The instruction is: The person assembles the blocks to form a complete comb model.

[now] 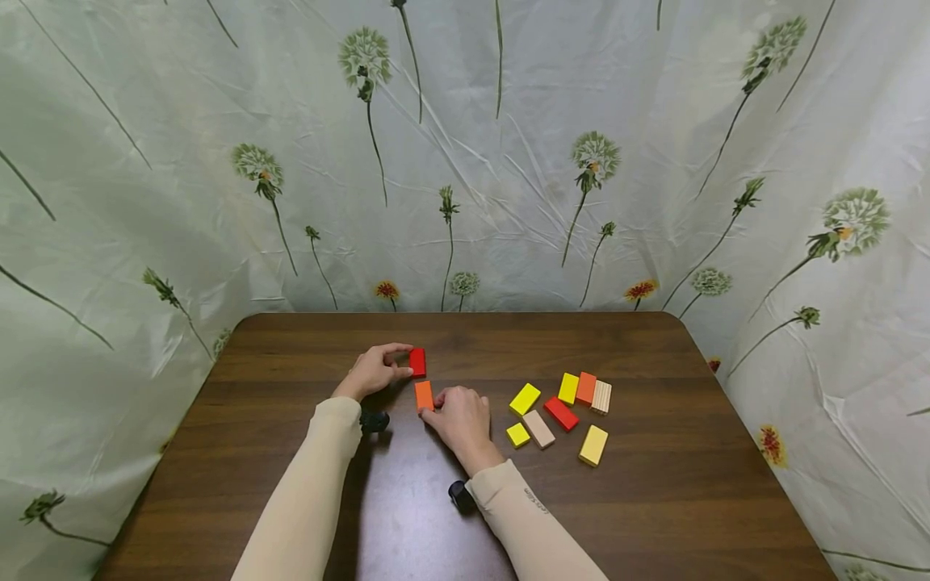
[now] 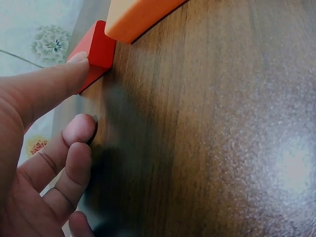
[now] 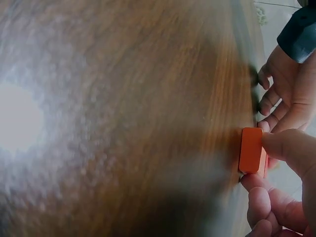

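Near the back of the table, my left hand [image 1: 372,371] holds a red block [image 1: 417,362] between thumb and index finger. The left wrist view shows the thumb against the face of this red block [image 2: 102,47], the other fingers loosely bent below. Just in front of it, my right hand [image 1: 463,415] pinches an orange block [image 1: 425,396] with thumb and fingers at its right and near sides. In the right wrist view the orange block's end [image 3: 251,150] faces the camera and hides most of the red one.
Right of my hands, loose blocks lie on the brown wooden table [image 1: 654,516]: yellow blocks [image 1: 525,399], a red block [image 1: 561,413], a plain wood block [image 1: 539,429], a pale yellow block [image 1: 593,445], and an orange block [image 1: 585,389] beside a striped block [image 1: 601,397]. A flowered curtain [image 1: 508,202] hangs behind.
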Available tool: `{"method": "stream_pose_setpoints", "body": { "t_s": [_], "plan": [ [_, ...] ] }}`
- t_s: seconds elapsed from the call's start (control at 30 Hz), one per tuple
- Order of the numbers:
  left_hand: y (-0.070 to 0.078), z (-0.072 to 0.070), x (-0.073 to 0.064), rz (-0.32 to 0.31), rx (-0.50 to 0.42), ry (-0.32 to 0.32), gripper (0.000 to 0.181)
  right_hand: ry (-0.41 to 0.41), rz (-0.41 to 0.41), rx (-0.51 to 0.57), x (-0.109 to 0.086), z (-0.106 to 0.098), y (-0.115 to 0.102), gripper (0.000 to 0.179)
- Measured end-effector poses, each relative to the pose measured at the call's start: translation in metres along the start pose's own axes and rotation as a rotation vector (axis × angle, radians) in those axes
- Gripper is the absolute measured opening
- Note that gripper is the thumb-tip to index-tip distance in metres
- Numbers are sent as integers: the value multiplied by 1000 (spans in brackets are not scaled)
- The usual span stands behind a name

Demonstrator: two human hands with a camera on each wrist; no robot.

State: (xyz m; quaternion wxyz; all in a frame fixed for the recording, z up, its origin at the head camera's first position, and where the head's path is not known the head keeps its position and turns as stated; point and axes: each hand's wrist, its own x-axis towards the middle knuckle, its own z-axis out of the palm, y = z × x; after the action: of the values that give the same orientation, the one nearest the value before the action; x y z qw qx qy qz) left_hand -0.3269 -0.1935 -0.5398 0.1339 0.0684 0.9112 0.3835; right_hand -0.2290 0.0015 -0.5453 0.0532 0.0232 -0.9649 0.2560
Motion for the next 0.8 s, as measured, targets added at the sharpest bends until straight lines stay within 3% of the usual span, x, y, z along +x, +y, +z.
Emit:
{"method": "stream_pose_setpoints", "body": {
  "t_s": [0.8],
  "plan": [
    [-3, 1, 0, 2, 5, -23, 53, 32, -4, 16, 2, 7, -6, 28]
  ]
}}
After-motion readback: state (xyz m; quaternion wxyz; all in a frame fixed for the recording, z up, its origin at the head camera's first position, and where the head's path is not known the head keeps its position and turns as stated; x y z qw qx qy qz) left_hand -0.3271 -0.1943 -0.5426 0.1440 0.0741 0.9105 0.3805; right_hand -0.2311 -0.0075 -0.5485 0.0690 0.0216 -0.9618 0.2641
